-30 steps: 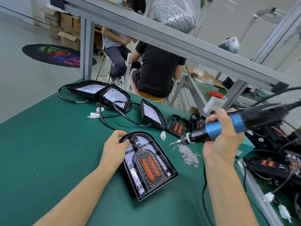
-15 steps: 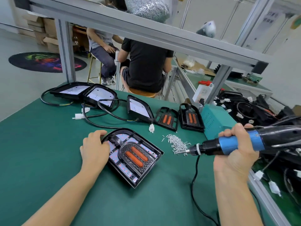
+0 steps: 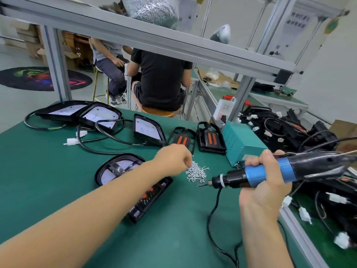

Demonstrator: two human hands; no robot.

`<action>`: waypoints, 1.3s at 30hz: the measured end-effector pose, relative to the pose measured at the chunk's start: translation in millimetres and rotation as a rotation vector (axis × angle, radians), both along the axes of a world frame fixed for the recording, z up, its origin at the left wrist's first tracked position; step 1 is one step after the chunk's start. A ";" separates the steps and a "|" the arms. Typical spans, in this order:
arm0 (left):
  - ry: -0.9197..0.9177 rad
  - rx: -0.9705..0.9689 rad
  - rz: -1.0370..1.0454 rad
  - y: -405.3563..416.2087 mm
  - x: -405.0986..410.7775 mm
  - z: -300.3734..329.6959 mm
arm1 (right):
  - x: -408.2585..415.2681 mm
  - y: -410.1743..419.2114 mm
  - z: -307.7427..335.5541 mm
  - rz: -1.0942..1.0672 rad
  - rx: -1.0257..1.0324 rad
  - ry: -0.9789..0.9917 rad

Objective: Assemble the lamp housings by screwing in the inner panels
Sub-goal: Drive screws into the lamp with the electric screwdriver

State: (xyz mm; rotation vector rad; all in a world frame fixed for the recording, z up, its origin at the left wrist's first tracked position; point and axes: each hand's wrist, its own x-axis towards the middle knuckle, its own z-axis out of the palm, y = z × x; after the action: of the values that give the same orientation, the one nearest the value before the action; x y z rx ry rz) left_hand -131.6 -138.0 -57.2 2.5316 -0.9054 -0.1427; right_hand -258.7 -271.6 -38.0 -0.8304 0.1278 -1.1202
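Currently left hand (image 3: 172,158) is over the screws (image 3: 196,172), fingers curled down into the pile; can't tell if one is pinched. Right hand (image 3: 268,176) grips the driver (image 3: 270,171), bit level, clear of the work. Housing (image 3: 133,182) lies under the left forearm, panel seated, screws probably not all in. Three bare housings and two loose panels wait behind. Glossy black plastic, orange inserts, small bright metal screws, green mat (image 3: 48,171).
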 end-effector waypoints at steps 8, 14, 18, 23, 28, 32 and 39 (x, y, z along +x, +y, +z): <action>0.027 0.352 -0.116 -36.7 18.5 -20.9 | -9.3 -10.1 0.2 -0.028 -0.041 0.023; -0.005 0.326 -0.092 -41.3 22.1 -31.9 | -10.5 -13.7 -1.7 -0.036 -0.073 0.054; -0.052 0.326 -0.080 -43.9 20.3 -35.9 | -8.7 -14.9 -3.7 -0.017 -0.049 0.048; -0.085 0.386 -0.058 -45.2 15.4 -33.7 | -5.8 -13.5 -4.9 -0.022 -0.043 0.056; -0.096 0.365 -0.053 -42.9 11.5 -30.7 | -8.1 -13.7 -2.6 -0.018 -0.048 0.049; -0.084 0.358 -0.046 -35.1 9.9 -29.3 | -8.3 -11.7 -0.8 -0.008 -0.039 0.073; 0.329 -0.334 0.042 -31.9 -0.3 -9.6 | -5.8 -9.0 2.2 0.031 -0.002 0.063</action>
State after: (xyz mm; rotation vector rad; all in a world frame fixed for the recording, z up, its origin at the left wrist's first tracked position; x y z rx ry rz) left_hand -131.9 -169.9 -66.8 2.1350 -0.6806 -0.3521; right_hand -264.6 -280.5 -35.9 -0.8672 0.1661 -1.0651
